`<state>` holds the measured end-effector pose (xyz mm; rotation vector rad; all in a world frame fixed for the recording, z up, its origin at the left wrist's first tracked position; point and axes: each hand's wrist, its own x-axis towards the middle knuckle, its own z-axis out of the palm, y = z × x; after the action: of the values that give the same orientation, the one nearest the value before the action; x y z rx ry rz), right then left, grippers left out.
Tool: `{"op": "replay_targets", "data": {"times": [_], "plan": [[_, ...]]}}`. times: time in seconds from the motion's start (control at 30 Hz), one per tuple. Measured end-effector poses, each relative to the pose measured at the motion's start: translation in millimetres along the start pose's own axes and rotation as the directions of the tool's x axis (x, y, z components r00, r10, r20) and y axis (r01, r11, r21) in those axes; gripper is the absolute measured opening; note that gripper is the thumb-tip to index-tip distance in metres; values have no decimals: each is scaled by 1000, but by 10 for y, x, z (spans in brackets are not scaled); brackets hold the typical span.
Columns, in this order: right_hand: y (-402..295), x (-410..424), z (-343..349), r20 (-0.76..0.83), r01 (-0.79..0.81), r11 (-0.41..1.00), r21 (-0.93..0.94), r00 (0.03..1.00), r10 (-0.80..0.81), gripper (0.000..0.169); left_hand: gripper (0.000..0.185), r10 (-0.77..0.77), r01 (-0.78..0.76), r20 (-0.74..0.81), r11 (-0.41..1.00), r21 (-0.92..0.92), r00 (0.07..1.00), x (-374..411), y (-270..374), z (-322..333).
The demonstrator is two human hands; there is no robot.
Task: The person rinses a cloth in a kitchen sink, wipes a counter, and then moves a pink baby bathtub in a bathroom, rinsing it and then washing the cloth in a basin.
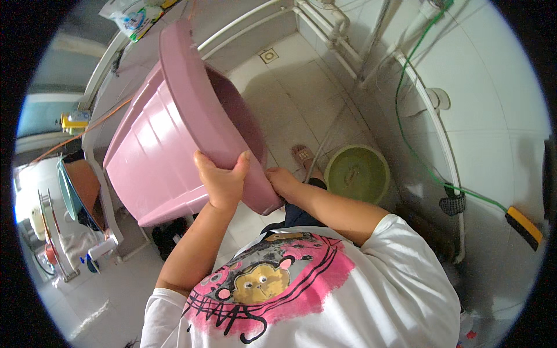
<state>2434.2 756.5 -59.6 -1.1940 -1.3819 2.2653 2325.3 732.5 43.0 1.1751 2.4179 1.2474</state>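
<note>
A large pink plastic tub [152, 143] is tipped on its side in front of me, its opening turned towards the right and its inside in shadow. My left hand [224, 182] grips the thick rim near its lower end, with thumb and a finger showing against the outer face. Close by, my right hand [285, 182] holds the same rim at its lower right; its fingertips are partly hidden. To the right of that hand, a green round basin [357, 174] stands on the floor and appears to hold liquid.
A slippered foot [303, 153] stands beside a thin grey hose [324, 141]. Beyond lies a tiled floor with a square drain [269, 55]. White pipes [322, 26] run along the walls. A green cord [402, 113] hangs at right; basins [80, 187] lean at left.
</note>
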Motion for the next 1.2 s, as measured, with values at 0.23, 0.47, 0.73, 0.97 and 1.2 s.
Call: {"op": "replay_targets", "data": {"times": [0.23,0.47,0.73,0.97,1.2], "plan": [[-229,-82,-138,11,-58,998,-38,998,58,23,62,64,-64,5,997,-47,998,17,52,106],[-242,-63,-221,33,6,994,-112,999,-3,24,64,13,-14,-11,997,-79,1000,2,57,162],[-186,67,-286,9,-70,994,-84,997,71,26,63,-18,10,-54,989,-147,998,44,65,210],[-143,206,-466,53,10,974,-226,999,2,26,61,-106,78,-80,951,-299,991,75,142,296],[-111,520,-693,235,356,717,-599,935,-267,26,57,-84,33,-145,947,-319,986,308,55,407]]}}
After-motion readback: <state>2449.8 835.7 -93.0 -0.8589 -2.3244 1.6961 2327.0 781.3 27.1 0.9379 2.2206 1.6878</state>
